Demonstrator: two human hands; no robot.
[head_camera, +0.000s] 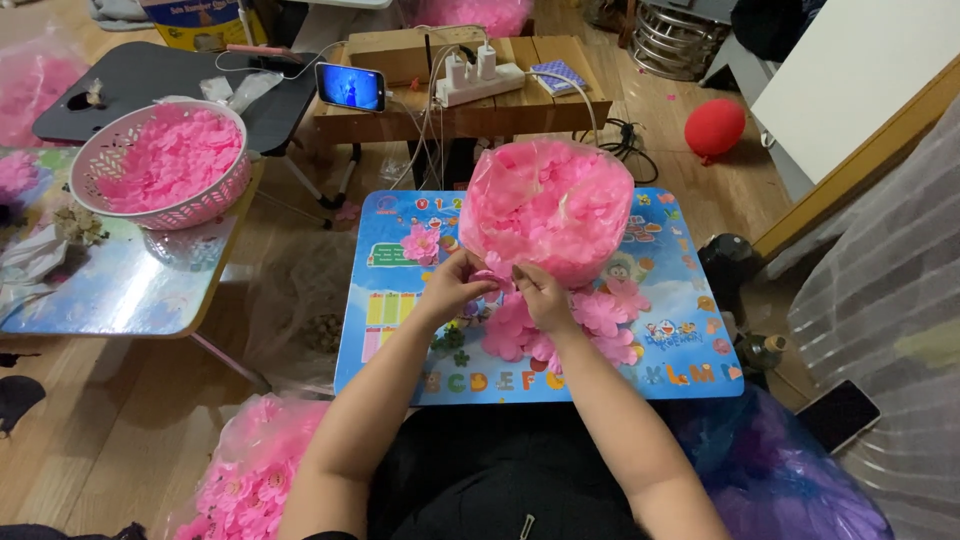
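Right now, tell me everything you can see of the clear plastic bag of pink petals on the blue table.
The clear plastic bag is thin, glossy film, stuffed with loose pink fabric-like petals into a rounded bulge. It stands on the blue table near its far edge, its mouth apparently toward the person. The left hand and right hand meet at its lower front edge, fingers pinching something pink there. Finished pink flowers lie against its base.

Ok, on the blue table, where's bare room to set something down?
The left side of the blue table is bare, between its left edge and the left hand. The near right corner is bare too. The middle is crowded: the bag of petals, the finished pink flowers and the right hand.
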